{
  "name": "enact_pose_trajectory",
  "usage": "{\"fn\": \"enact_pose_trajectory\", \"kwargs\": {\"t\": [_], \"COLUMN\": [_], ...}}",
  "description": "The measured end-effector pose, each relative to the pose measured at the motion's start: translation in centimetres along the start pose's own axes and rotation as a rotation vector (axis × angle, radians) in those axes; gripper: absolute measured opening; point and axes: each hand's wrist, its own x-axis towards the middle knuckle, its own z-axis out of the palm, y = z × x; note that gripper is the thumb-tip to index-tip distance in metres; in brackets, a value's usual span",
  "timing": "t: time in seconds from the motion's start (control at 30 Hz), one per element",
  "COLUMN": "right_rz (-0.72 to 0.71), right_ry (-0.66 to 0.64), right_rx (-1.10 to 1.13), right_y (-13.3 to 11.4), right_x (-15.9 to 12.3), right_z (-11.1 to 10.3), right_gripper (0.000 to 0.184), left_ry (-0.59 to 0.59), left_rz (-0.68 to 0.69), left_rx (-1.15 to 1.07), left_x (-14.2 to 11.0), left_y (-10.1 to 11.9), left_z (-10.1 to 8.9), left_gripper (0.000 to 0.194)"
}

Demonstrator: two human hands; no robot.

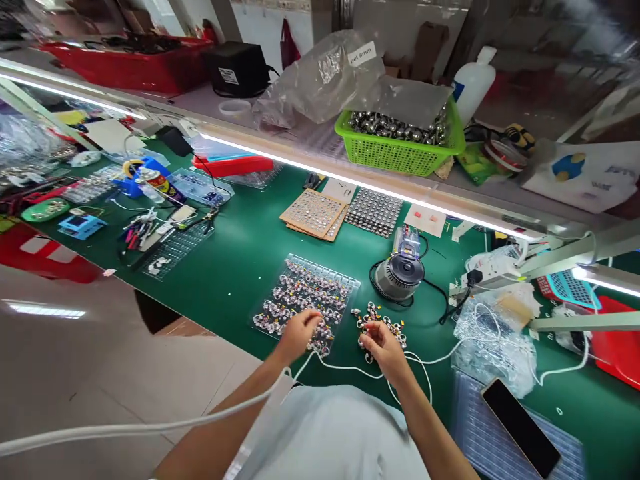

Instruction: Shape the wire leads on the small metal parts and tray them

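Rows of small round metallic parts with bits of red and yellow fill a clear plastic tray (pixel 353 283) on the green bench. Over the tray's lower right part is my left hand (pixel 299 335), its fingertips pinched together among the parts. Whatever they hold is too small to name. To the right lies a loose heap of the same kind of parts (pixel 399 331). My right hand (pixel 384 347) is at the heap's near side, thumb and forefinger closed towards each other; I cannot make out what is between them.
A round grey device (pixel 399 277) with black cable stands behind the heap. White cables (pixel 350 367) cross in front of my body. A phone (pixel 521 427) rests on clear trays at right. Perforated boards (pixel 314 212) lie farther back, below a shelf carrying a green basket (pixel 400 157).
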Motion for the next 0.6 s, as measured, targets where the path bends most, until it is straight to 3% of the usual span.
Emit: {"fn": "enact_pose_trajectory", "kwargs": {"t": [0.17, 0.27, 0.33, 0.47, 0.53, 0.6], "right_rz": [0.010, 0.041, 0.046, 0.040, 0.099, 0.162], "right_ry": [0.234, 0.322, 0.323, 0.221, 0.125, 0.058], "right_rx": [-0.180, -0.319, -0.400, -0.559, -0.677, -0.742], "right_y": [1.2, 2.6, 3.6, 5.3, 5.9, 6.3], "right_x": [1.3, 1.0, 0.4, -0.6, -0.6, -0.4], "right_z": [-6.2, -9.1, -9.5, -7.8, -7.3, -7.8], "right_gripper": [0.042, 0.047, 0.056, 0.100, 0.116, 0.123], "left_ry": [0.179, 0.197, 0.209, 0.240, 0.235, 0.151], "left_rz": [-0.182, -0.246, -0.266, -0.272, -0.277, -0.291], "left_rx": [0.142, 0.214, 0.251, 0.316, 0.350, 0.375], "left_x": [6.8, 9.6, 10.2, 7.9, 5.0, 1.0], "left_y": [-4.8, -6.3, -6.7, -6.9, -6.9, -6.8], "left_z": [-5.3, -6.3, -6.1, -4.9, -4.4, -4.2], "left_gripper": [0.025, 0.037, 0.042, 0.042, 0.038, 0.026]}}
